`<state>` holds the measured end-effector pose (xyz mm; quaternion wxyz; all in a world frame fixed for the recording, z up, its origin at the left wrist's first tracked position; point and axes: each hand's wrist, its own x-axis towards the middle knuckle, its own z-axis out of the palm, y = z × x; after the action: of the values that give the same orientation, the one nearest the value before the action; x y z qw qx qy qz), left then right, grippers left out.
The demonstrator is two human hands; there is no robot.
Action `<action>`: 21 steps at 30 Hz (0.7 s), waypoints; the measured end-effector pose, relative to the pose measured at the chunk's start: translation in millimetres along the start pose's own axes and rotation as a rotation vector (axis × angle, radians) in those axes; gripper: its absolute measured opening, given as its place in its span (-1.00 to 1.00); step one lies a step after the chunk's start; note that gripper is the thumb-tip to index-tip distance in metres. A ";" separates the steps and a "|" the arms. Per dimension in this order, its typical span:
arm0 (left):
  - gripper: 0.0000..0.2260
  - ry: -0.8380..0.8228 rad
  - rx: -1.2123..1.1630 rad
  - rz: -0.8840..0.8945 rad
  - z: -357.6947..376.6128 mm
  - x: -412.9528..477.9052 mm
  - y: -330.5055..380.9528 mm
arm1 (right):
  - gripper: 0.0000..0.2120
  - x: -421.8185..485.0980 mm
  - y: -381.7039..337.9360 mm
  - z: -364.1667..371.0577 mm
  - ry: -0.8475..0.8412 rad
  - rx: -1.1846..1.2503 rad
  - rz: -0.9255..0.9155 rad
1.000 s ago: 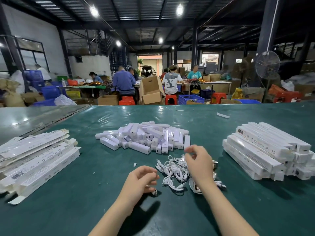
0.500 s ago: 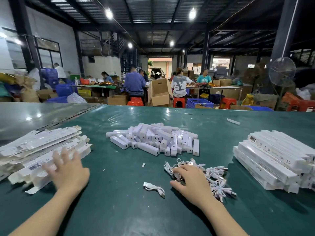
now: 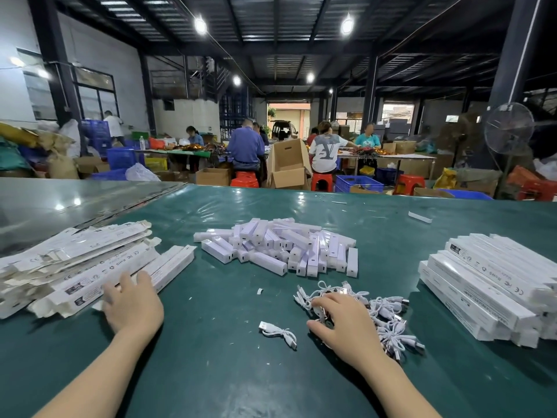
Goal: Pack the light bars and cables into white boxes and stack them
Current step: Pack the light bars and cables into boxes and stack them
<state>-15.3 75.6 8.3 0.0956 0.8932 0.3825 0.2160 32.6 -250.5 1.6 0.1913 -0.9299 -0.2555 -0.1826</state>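
The left hand (image 3: 132, 309), fingers flat, is touching the nearest flat box (image 3: 168, 268) (its length running ahead-right of the fingertips).

Ahead of your left fingers (image 3: 125, 285): pile of flat boxes (image 3: 75, 267), touching them, no passage at desk level. Between your left and right fingers (image 3: 321, 303): bare desk (image 3: 211, 372), an open lane, with one loose cable (image 3: 278, 331) just left of the right fingers. Under and right of those: cable heap (image 3: 388, 318). Beyond them, light bars (image 3: 280, 248) block the way. Further right, stacked packed boxes (image 3: 488, 285) wall off that side.
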 end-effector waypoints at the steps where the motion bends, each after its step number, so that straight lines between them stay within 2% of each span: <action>1: -0.75 0.020 0.026 0.000 1.1 -1.7 2.1 | -0.66 0.1 -0.6 0.2 0.004 0.000 0.005; 3: -0.75 0.040 0.052 0.018 2.1 -6.5 7.8 | -0.68 0.6 -2.1 0.6 0.041 -0.002 0.020; 6: -0.75 0.033 0.049 0.053 3.9 -15.7 20.4 | -0.78 1.0 -7.1 -2.1 0.194 0.070 0.064; 9: -0.73 -0.032 -0.060 0.034 6.7 -28.9 35.1 | -0.89 1.6 -14.4 -6.0 0.320 0.198 0.074; 11: -0.73 -0.086 -0.134 -0.028 4.9 -33.2 40.3 | -0.93 0.3 -21.8 -7.6 0.327 0.235 0.030; 15: -0.77 -0.084 -0.052 -0.035 4.0 -36.2 36.3 | -0.95 -2.4 -33.4 -7.3 0.305 0.230 -0.104; 16: -0.80 -0.047 -0.110 -0.017 4.2 -38.4 34.7 | -0.95 -2.6 -36.1 -6.5 0.291 0.249 -0.112; 18: -0.82 0.043 -0.395 0.031 2.3 -44.7 34.3 | -0.93 -1.8 -42.7 -5.4 0.235 0.343 -0.089; 20: -0.84 0.076 -0.684 0.132 -3.8 -53.3 43.2 | -0.92 0.9 -49.4 -5.4 0.180 0.537 0.018; 21: -0.84 0.075 -0.757 0.233 -8.5 -60.2 50.3 | -0.91 2.7 -53.6 -7.0 0.141 0.683 0.108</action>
<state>-23.9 -2.7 13.9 0.3787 0.8238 0.1753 0.3838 3.9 -209.9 22.9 0.5176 -0.8097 -0.2386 -0.1400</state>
